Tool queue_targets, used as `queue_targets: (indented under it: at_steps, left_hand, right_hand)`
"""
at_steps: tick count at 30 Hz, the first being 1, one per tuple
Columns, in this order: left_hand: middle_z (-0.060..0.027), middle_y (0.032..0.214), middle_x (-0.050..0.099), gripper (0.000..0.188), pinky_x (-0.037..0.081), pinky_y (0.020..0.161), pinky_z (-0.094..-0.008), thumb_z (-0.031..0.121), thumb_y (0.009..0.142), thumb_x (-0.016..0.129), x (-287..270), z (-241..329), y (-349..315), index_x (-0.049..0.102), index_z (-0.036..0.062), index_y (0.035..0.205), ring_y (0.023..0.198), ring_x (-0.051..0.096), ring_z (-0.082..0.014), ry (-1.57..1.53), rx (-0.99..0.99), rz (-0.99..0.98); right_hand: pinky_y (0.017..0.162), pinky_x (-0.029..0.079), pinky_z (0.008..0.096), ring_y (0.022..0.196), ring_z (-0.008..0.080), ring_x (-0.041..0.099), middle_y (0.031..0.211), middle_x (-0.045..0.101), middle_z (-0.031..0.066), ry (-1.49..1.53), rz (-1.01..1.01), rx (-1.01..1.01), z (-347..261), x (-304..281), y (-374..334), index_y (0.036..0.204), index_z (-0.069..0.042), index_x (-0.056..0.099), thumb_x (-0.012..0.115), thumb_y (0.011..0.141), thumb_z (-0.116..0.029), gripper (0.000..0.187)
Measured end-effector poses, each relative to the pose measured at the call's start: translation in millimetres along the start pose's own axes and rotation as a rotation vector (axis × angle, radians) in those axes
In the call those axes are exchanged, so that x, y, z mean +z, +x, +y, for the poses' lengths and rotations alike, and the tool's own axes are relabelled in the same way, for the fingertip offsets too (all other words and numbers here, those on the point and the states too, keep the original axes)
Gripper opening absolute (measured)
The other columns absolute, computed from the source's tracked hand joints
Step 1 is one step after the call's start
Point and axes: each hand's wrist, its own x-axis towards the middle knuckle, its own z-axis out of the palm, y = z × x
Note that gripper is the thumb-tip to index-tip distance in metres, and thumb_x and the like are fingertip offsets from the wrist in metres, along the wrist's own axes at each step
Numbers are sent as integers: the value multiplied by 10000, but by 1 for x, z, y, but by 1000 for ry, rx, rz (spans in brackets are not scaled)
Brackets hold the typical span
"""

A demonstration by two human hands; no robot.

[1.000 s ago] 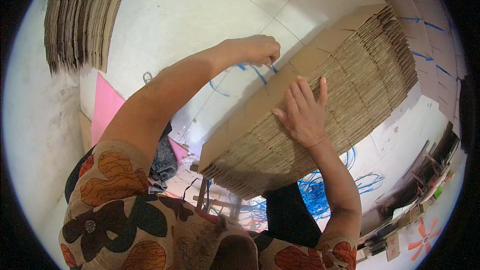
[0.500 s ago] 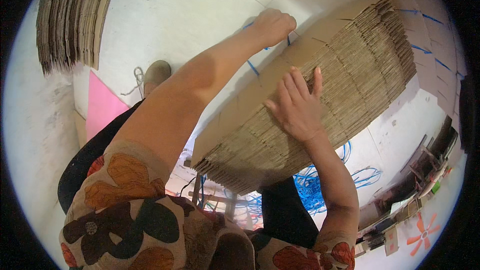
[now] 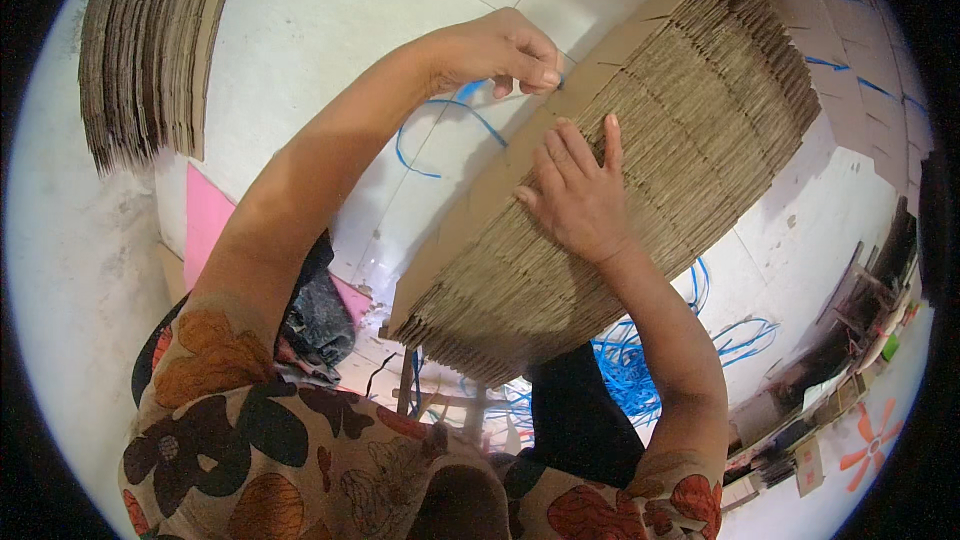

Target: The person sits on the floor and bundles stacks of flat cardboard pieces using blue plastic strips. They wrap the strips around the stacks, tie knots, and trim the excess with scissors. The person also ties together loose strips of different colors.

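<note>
A thick stack of flat cardboard sheets (image 3: 700, 130) lies slantwise before me, its layered edges facing up. My right hand (image 3: 580, 190) rests on those edges with its fingers spread and holds nothing. Just beyond the stack's far left side, my left hand (image 3: 505, 55) is closed in a pinch on a blue plastic strap (image 3: 440, 105). The strap hangs in a loose curve below that hand, and one part of it meets the side of the stack. The bit between the fingertips is mostly hidden.
Another cardboard stack (image 3: 155, 50) stands at the far left. Tangled blue strapping (image 3: 625, 370) lies on the floor below my right forearm. Strapped cardboard (image 3: 850, 40) is at the upper right, and an orange fan (image 3: 872, 445) at the lower right. A pink sheet (image 3: 205, 215) lies left.
My left hand has drawn back to the left and turned, and the blue strap now forms a wider curve beneath it. My right hand stays on the stack.
</note>
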Motion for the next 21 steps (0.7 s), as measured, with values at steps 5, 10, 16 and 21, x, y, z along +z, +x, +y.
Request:
queue_targets:
  at_steps: [5, 10, 16, 21]
  left_hand:
    - [-139, 854, 607, 249, 439, 560, -241, 199, 793, 622, 8, -8, 10, 585, -19, 679, 659, 547, -135, -341, 187, 192]
    - [-149, 805, 603, 225, 463, 685, -303, 161, 830, 575, 12, 2, 38, 585, -34, 717, 744, 584, -214, -392, 369, 270]
    - [-167, 800, 621, 205, 465, 724, -317, 149, 831, 566, 38, 41, 29, 610, -51, 829, 770, 603, -221, -524, 459, -19]
    - [-126, 791, 635, 212, 470, 657, -267, 132, 825, 574, 46, 61, 35, 608, -60, 910, 700, 600, -149, -196, 313, 2]
  right_hand:
    - [1006, 159, 629, 1138, 264, 430, 1056, 538, 125, -9, -10, -15, 0, 0, 1, 1006, -9, 552, 637, 715, -333, 443]
    - [1018, 151, 614, 1145, 259, 428, 1058, 536, 116, -30, 2, -29, 1, 0, -2, 983, -21, 557, 634, 721, -340, 419]
    - [1004, 159, 631, 1134, 264, 430, 1052, 539, 120, -48, -4, -45, 1, 0, 0, 963, -19, 563, 618, 727, -343, 404]
    - [1008, 153, 625, 1144, 273, 418, 1064, 538, 136, -37, 30, -47, 3, 3, -3, 974, -4, 559, 603, 735, -365, 435]
